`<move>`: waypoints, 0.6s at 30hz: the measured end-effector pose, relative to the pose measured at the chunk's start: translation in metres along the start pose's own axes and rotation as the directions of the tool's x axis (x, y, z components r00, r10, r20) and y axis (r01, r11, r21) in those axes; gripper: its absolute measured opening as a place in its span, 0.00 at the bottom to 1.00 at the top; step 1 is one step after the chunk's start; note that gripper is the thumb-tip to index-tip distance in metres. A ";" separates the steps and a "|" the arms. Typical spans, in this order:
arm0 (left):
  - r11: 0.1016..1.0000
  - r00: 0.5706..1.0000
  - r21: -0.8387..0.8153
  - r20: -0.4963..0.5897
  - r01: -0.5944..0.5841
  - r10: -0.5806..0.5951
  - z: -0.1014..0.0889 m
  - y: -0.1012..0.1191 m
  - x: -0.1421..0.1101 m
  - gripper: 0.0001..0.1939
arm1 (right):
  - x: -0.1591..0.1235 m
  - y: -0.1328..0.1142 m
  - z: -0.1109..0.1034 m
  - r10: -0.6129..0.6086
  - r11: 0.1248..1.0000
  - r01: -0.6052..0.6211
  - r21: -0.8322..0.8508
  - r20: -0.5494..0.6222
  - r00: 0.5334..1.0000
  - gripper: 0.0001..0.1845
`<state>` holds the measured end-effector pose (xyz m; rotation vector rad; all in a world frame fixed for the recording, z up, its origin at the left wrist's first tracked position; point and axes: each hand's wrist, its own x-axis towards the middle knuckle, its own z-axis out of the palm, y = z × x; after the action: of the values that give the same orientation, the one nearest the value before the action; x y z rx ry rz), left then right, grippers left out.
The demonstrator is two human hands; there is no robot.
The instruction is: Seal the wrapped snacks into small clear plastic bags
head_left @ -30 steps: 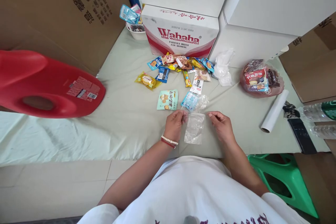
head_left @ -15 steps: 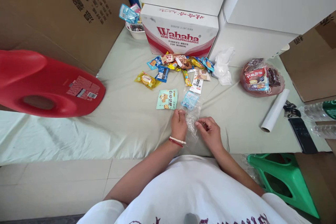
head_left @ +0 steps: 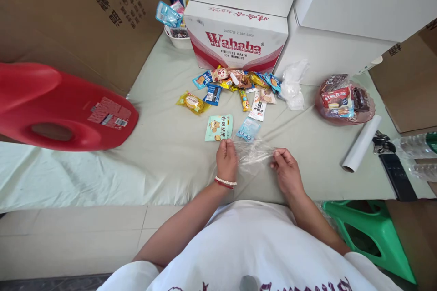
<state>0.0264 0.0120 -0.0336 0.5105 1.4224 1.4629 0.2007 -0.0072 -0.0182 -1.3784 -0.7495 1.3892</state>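
A clear plastic bag [head_left: 254, 155] is stretched sideways between my two hands, low over the table. My left hand [head_left: 226, 159], with bead bracelets at the wrist, pinches its left edge. At the opposite edge, my right hand [head_left: 287, 168] grips the film between thumb and fingers. Just beyond the bag lies a light blue snack packet [head_left: 249, 129], partly behind the clear film. A mint green snack pouch [head_left: 218, 127] rests flat beyond my left hand. Farther back are a white packet [head_left: 258, 108], a yellow-wrapped cake [head_left: 193, 102] and a dark blue packet [head_left: 213, 94].
A pile of snacks [head_left: 239, 78] fronts the Wahaha carton [head_left: 235, 38]. Crumpled white plastic [head_left: 292, 85] lies right of it. A red jug [head_left: 68, 109] stands left. Rightward are a pink bowl [head_left: 321, 108] of snacks, a white roll [head_left: 362, 143], keys [head_left: 383, 142] and a phone [head_left: 398, 177].
My right hand has moved right and now grips the bag's edge. The bag, bunched and hanging before, is pulled wide between both hands. My left hand has shifted slightly left.
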 end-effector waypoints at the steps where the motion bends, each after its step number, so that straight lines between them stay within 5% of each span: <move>1: 1.000 1.000 -0.013 0.003 0.012 -0.012 -0.003 0.003 0.002 0.25 | 0.000 -0.003 -0.003 -0.001 0.998 0.003 0.069 -0.019 1.000 0.16; 6: 0.997 0.997 0.012 -0.012 0.075 -0.075 -0.024 0.013 0.004 0.24 | 0.004 -0.017 -0.021 0.013 0.985 0.010 0.170 -0.134 0.991 0.21; 10: 0.988 0.997 0.131 -0.027 0.080 -0.078 -0.043 0.011 -0.002 0.22 | 0.008 -0.018 -0.039 0.036 0.998 -0.043 -0.039 -0.157 0.987 0.20; 12: 0.944 0.998 0.330 -0.044 -0.021 0.038 -0.052 0.010 -0.007 0.20 | 0.008 -0.015 -0.048 0.024 0.981 -0.050 -0.188 -0.136 0.990 0.20; 15: 0.668 0.918 0.679 0.021 -0.304 0.397 -0.058 0.011 -0.015 0.19 | 0.008 -0.011 -0.054 -0.067 0.935 0.008 -0.355 -0.153 0.986 0.19; 18: 0.265 0.761 0.782 0.369 -0.565 0.534 -0.057 0.011 -0.019 0.16 | 0.008 -0.013 -0.050 -0.114 0.945 0.055 -0.322 -0.168 0.979 0.19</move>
<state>-0.0171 -0.0309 -0.0297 1.8641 2.0436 1.0578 0.2527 -0.0065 -0.0172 -1.6775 -0.9242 1.0869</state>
